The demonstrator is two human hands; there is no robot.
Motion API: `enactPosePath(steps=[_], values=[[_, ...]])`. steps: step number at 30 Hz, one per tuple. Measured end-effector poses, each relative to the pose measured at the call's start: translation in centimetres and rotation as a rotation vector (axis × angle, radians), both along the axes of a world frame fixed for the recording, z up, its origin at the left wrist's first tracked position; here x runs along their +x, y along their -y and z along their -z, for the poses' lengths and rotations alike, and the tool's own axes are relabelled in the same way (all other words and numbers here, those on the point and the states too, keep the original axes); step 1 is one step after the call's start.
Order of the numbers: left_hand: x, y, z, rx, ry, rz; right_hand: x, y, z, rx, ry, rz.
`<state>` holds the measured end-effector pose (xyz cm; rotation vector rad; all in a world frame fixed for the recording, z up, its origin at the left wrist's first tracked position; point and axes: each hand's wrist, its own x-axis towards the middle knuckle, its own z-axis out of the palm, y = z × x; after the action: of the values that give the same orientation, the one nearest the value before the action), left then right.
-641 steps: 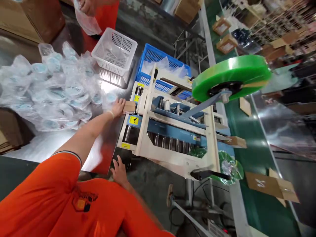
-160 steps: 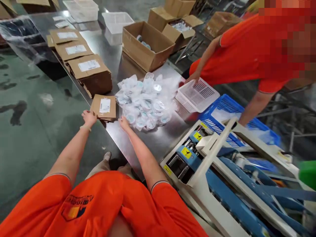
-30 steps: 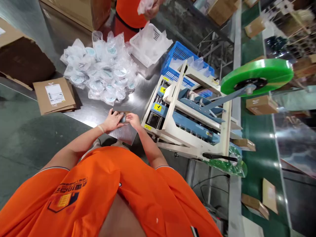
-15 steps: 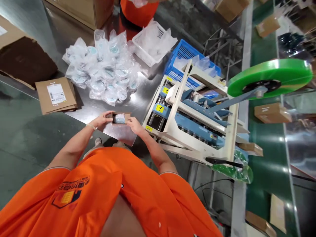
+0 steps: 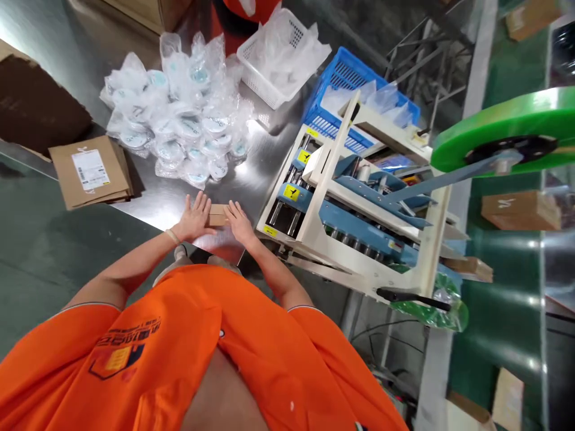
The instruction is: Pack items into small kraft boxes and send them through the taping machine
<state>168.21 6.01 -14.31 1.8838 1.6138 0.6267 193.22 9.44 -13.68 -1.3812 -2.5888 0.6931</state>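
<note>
A small brown box (image 5: 218, 215) lies on the steel table (image 5: 157, 206) near its front edge, with its top flaps folded down over the contents. My left hand (image 5: 194, 218) is spread flat against the box's left side and top edge. On the right side, my right hand (image 5: 238, 220) rests with its fingers stretched out over the box's edge. Beyond the box lies a pile of bubble-wrapped round items (image 5: 179, 129). A stack of flat cardboard with a white label (image 5: 91, 170) sits to the left.
A white basket (image 5: 274, 60) and a blue crate (image 5: 321, 108) hold plastic-wrapped things. At the right stands a taping machine (image 5: 314, 227) with a green tape roll (image 5: 503, 129). Beyond it, boxes ride a green conveyor (image 5: 498, 311). An open carton (image 5: 40, 108) is at the left.
The box was open with a wrapped item showing; its flaps now cover it. Both hands have gone from gripping its ends to lying spread on it. The view has shifted slightly.
</note>
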Motion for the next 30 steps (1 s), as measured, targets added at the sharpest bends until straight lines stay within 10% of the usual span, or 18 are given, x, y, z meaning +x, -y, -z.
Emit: enactPosePath(steps=[7,16,20,25,27,30], values=[[5.0,-3.3,0.0,0.069,-0.364,0.030,1.8,0.7,0.1,0.053,0.020,0.269],[16.7,-26.9,-3.0,0.225,-0.313,0.259,9.8,12.0,6.7,-0.146,-0.085,0.452],[24.5,-33.6,-4.1,0.251,-0.158,0.429,12.2,15.5,8.9,-0.117,-0.089,0.523],[32.3,-32.5,-3.4,0.170,0.204,0.293,12.3,14.7,8.5,-0.099,-0.138,0.492],[31.3,-29.6,-2.5,0.212,0.273,0.248,12.1,13.0,7.7,-0.104,-0.160,0.456],[23.7,-23.3,-1.1,0.321,0.315,0.165,11.4,9.5,6.3,-0.157,-0.204,0.387]])
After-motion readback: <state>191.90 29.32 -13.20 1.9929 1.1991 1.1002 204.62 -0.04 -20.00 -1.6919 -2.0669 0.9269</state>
